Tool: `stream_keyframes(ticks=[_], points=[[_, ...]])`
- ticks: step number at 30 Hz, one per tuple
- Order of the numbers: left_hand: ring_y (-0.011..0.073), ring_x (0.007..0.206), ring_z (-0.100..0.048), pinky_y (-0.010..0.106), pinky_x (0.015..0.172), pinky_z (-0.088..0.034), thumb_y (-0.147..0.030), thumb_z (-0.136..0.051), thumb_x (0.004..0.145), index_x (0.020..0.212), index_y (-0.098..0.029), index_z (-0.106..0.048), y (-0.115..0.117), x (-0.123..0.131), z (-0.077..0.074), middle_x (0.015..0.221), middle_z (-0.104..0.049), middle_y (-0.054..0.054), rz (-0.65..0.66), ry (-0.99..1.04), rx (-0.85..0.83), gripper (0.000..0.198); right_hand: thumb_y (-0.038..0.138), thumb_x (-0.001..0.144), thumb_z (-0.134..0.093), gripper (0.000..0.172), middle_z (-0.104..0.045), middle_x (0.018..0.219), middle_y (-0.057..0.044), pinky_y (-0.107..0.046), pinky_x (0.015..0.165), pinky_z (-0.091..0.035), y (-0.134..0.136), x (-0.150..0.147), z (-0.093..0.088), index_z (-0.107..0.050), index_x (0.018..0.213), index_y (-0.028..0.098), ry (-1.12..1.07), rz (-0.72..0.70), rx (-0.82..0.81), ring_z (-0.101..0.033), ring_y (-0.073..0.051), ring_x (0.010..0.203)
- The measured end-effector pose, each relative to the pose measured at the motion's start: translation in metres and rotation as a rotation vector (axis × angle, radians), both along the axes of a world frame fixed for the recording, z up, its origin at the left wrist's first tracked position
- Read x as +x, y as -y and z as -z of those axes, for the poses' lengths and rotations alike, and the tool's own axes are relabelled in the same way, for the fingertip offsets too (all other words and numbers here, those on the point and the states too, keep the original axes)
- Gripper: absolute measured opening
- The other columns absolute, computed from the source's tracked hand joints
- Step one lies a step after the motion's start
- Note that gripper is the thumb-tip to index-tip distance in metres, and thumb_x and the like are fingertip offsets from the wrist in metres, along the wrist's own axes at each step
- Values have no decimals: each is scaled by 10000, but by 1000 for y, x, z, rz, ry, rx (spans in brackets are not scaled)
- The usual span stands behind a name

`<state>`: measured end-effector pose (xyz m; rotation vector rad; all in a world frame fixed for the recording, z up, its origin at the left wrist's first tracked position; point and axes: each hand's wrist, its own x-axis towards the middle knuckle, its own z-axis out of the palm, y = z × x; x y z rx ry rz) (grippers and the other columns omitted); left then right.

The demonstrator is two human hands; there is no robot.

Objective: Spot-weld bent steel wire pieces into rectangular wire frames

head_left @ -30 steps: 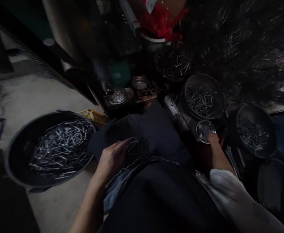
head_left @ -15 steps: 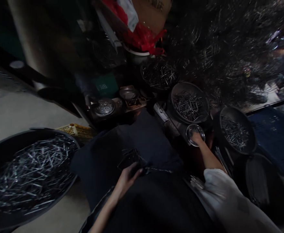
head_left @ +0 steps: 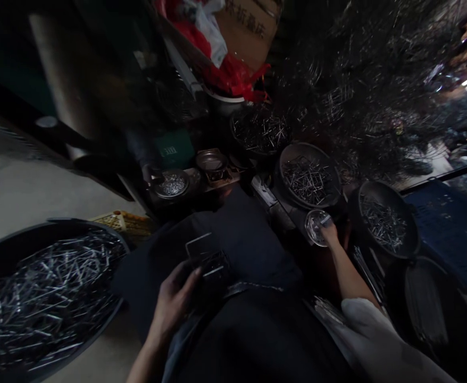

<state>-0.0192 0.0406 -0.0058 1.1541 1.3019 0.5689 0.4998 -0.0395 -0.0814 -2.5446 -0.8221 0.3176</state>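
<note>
My left hand (head_left: pixel 173 300) rests on my dark-clad lap and grips a small dark rectangular frame-like object (head_left: pixel 209 263) with bright metal edges. My right hand (head_left: pixel 330 234) reaches out to the right and holds the rim of a small clear round dish (head_left: pixel 316 226) with a few metal pieces in it. The dish sits just below a dark round basin of metal pins (head_left: pixel 309 175). The scene is dim and my fingertips are hard to make out.
A large black tub full of metal pins (head_left: pixel 46 298) stands at the left on the concrete floor. More pin basins (head_left: pixel 385 221) (head_left: pixel 259 130) ring the right side. A small bowl of tiny parts (head_left: pixel 172 184) and a metal cup (head_left: pixel 210 158) sit ahead. A cardboard box and red plastic (head_left: pixel 233 69) lie behind.
My left hand has lifted the dark frame object a little on my lap and closed on it. My right hand stays at the clear dish. The view swung left to right.
</note>
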Motion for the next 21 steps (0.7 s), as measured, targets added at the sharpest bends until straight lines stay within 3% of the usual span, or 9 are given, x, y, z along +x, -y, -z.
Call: stream_keyframes(ticks=[4,6,8,10,11,14,16,18,21], points=[[296,1091,-679,387,912,-561,-555,-733,803,1264,-164,-658,-28,12,-3,1189,-730,114,-232,65,87,609,492,822,-683,421,-760,997,-98,-323,764,-591,-55,-51,-11,-647,1076,158,-243,-182,218,-724,-205,841],[296,1157,-654,409,1008,-515,-534,-747,795,1273,-157,-659,-40,20,-1,1258,-706,123,-281,75,171,614,539,795,-719,483,-755,886,-43,-274,623,-573,-88,-98,-22,-637,1109,181,-413,-314,306,-681,-152,645],[299,1178,-646,424,1039,-496,-522,-756,788,1284,-146,-654,-50,23,2,1278,-696,136,-313,96,218,630,526,785,-766,473,-716,723,1,-240,464,-499,-118,-152,-42,-634,1081,182,-749,-493,431,-572,-114,443],[303,1151,-663,430,1005,-521,-520,-761,781,1308,-138,-639,-56,23,3,1266,-702,147,-337,126,209,662,478,816,-776,383,-722,719,-6,-238,493,-521,-139,-204,-67,-658,1012,171,-936,-717,487,-606,-115,459],[303,1131,-674,428,980,-536,-520,-763,780,1321,-137,-631,-57,21,2,1257,-707,150,-344,141,192,676,451,841,-767,338,-739,758,-24,-257,579,-565,-146,-226,-79,-681,996,163,-966,-852,487,-669,-133,549],[301,1126,-678,420,962,-548,-511,-761,789,1347,-137,-617,-57,15,-1,1261,-707,149,-347,171,168,687,384,884,-748,295,-771,975,-78,-316,831,-595,-161,-275,-103,-731,1080,164,-845,-1249,486,-751,-194,887],[306,1162,-662,424,991,-535,-501,-758,798,1356,-133,-612,-55,11,-4,1288,-695,150,-343,202,170,684,350,893,-747,331,-759,1103,-88,-331,917,-577,-167,-293,-106,-720,1181,188,-681,-1456,505,-735,-207,1012],[312,1182,-653,431,1006,-529,-497,-759,799,1368,-128,-603,-55,6,-7,1311,-684,154,-340,247,166,696,323,926,-712,345,-749,1147,-90,-332,951,-569,-172,-303,-103,-694,1249,205,-555,-1584,515,-725,-204,1049],[316,1181,-651,432,996,-537,-497,-769,788,1371,-128,-606,-55,2,-12,1308,-686,152,-348,269,173,709,290,965,-662,334,-741,1165,-97,-329,968,-567,-177,-310,-96,-673,1289,211,-480,-1638,518,-718,-199,1079]])
